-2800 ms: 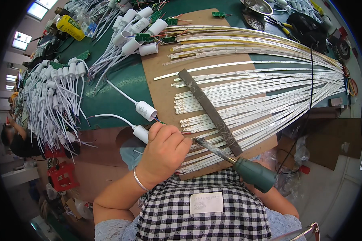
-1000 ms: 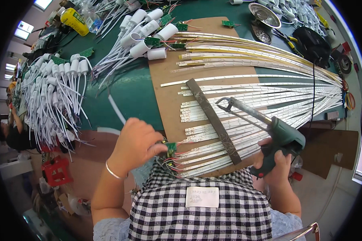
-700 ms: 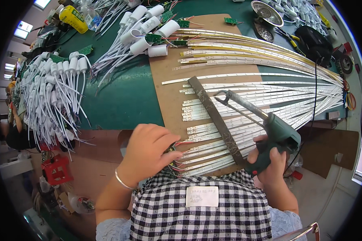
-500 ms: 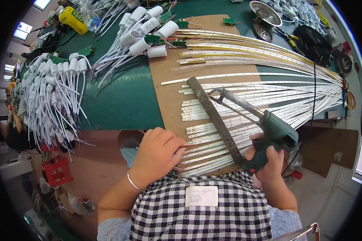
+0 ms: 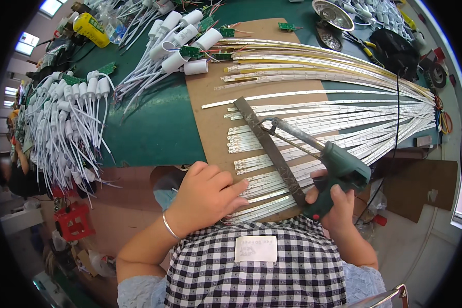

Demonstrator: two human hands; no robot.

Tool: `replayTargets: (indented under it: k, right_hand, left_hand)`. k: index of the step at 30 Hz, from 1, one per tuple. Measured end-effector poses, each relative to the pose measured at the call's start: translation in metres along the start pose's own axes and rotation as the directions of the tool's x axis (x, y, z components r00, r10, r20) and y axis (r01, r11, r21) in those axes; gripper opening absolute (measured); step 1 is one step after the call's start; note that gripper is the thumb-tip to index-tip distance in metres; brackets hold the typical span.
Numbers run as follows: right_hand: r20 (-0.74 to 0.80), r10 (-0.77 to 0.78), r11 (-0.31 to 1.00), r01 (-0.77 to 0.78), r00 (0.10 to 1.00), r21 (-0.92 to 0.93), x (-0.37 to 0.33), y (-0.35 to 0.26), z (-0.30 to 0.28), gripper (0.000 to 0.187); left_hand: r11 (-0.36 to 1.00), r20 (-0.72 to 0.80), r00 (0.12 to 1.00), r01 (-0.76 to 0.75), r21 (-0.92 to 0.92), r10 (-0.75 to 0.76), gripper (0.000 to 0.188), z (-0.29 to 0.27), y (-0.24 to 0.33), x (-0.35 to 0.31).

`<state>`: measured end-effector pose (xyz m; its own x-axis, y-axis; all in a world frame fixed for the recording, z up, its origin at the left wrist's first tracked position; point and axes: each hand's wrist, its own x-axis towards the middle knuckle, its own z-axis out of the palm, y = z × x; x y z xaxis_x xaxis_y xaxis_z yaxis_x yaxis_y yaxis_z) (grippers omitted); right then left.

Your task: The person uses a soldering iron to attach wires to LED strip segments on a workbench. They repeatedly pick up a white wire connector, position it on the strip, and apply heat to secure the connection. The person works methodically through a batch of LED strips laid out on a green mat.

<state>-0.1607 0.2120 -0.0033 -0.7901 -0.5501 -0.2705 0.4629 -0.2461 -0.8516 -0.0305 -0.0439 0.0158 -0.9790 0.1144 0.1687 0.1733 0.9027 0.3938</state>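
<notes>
In my right hand (image 5: 340, 206) is a green soldering gun (image 5: 346, 165), gripped by its handle. Its metal barrel slants up and left, the tip lying over a dark flat bar (image 5: 269, 149). That bar crosses a fan of white LED strips (image 5: 292, 122) on a brown board (image 5: 210, 123). My left hand (image 5: 203, 197) rests palm down at the near strip ends, fingers apart, the fingertips touching the nearest LED strips (image 5: 264, 187). Whether a thin wire lies under those fingers is hidden.
White cylindrical lamp bases (image 5: 177, 38) with cables and green circuit boards lie at the back. Another cable bundle (image 5: 69, 113) hangs over the left table edge. A metal dish (image 5: 333, 15), pliers (image 5: 367, 49) and black tape roll (image 5: 436, 74) sit at the back right. A black cord (image 5: 398, 108) hangs at right.
My left hand has shifted a little right and its fingers have spread onto the strips; the red wires beside them no longer show. The soldering gun has moved slightly left and down.
</notes>
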Motion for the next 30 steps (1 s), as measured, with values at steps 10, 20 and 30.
replayTargets:
  k: [10, 20, 30]
  right_hand:
    - [-0.089, -0.082, 0.995, 0.076, 0.993, -0.072, -0.005, 0.001, 0.005, 0.053]
    - [-0.018, -0.133, 0.99, 0.131, 0.991, -0.059, -0.012, -0.003, -0.012, 0.051]
    - [-0.129, -0.14, 0.989, 0.132, 0.982, -0.067, -0.016, 0.003, -0.011, 0.055]
  left_hand:
    - [0.999, -0.003, 1.0, 0.014, -0.041, -0.014, 0.028, -0.011, -0.009, 0.009]
    - [0.831, -0.502, 0.834, 0.101, 0.547, 0.229, 0.025, -0.044, -0.123, 0.118]
    - [0.896, -0.432, 0.894, 0.092, 0.434, 0.117, 0.01, -0.048, -0.149, 0.132]
